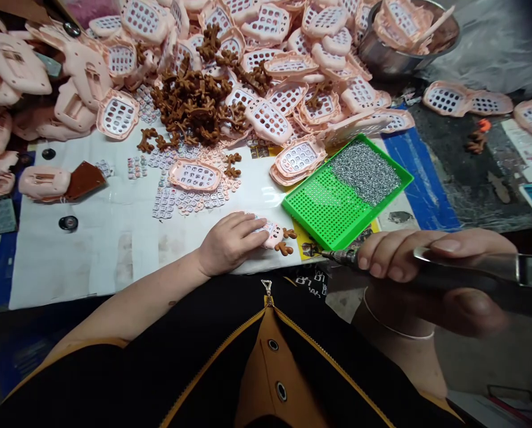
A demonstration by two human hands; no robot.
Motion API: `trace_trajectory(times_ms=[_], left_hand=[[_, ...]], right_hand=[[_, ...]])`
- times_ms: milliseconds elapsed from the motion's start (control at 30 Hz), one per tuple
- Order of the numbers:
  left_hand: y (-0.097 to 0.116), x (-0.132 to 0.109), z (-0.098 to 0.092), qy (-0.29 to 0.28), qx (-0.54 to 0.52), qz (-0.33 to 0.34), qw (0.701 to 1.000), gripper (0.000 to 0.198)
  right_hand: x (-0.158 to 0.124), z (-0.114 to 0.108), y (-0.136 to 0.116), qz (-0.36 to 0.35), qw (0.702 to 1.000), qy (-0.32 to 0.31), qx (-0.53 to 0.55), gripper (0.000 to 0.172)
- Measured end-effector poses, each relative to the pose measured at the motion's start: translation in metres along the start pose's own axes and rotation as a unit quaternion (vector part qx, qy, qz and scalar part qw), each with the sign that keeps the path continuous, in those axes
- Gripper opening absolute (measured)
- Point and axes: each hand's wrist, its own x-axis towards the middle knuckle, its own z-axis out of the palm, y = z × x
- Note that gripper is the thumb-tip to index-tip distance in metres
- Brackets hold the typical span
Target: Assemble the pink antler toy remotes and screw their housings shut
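Note:
My left hand [235, 241] lies over a small pink toy phone [272, 233] near the table's front edge, its fingers pressing on the toy. Two brown antler pieces [286, 241] stick out from the toy's right end. In my right hand [426, 261] is a power screwdriver [466, 279] with a silver lever, fingers wrapped round its body. The tool's bit points left, close to the near corner of a green perforated tray [332, 223]. Many small silver screws [367, 169] are heaped in the tray's far half.
Pink phone shells [270, 119] pile up across the back, with brown antlers [194, 101] heaped among them. Small button pieces [163, 199] are spread left of centre. A metal bowl [408, 59] with shells stands at back right. Pink housings [78, 71] crowd the left.

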Motion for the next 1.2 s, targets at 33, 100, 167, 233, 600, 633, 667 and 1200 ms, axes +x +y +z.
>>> trace_trajectory(times_ms=[33, 100, 167, 233, 600, 633, 667, 1200], left_hand=[[0.0, 0.001, -0.001, 0.002, 0.007, 0.003, 1.0, 0.019], [0.001, 0.003, -0.002, 0.004, 0.022, 0.011, 1.0, 0.016], [0.001, 0.006, -0.003, 0.003, 0.033, 0.02, 0.999, 0.012], [0.001, 0.008, -0.004, -0.006, 0.038, 0.026, 0.999, 0.009], [0.001, 0.0, 0.001, 0.015, -0.058, -0.051, 0.997, 0.038], [0.001, 0.0, 0.001, 0.015, -0.055, -0.051, 0.997, 0.038], [0.001, 0.001, 0.001, 0.014, -0.053, -0.049, 0.997, 0.037], [-0.003, -0.002, 0.001, -0.027, -0.055, -0.06, 0.996, 0.027]], right_hand=[[-0.001, -0.001, 0.0, 0.001, 1.0, -0.002, 0.002, 0.035], [-0.001, -0.001, 0.0, -0.001, 1.0, -0.007, 0.004, 0.036], [-0.002, 0.0, 0.001, -0.004, 1.0, -0.003, 0.001, 0.035], [-0.002, 0.0, 0.001, -0.006, 1.0, 0.008, -0.002, 0.034], [-0.002, 0.002, 0.007, -0.009, 1.0, 0.015, 0.001, 0.034], [-0.002, 0.002, 0.007, -0.008, 1.0, 0.013, 0.002, 0.035], [-0.002, 0.002, 0.007, -0.009, 1.0, 0.008, 0.005, 0.037], [-0.005, 0.005, 0.009, -0.014, 1.0, 0.009, 0.018, 0.038]])
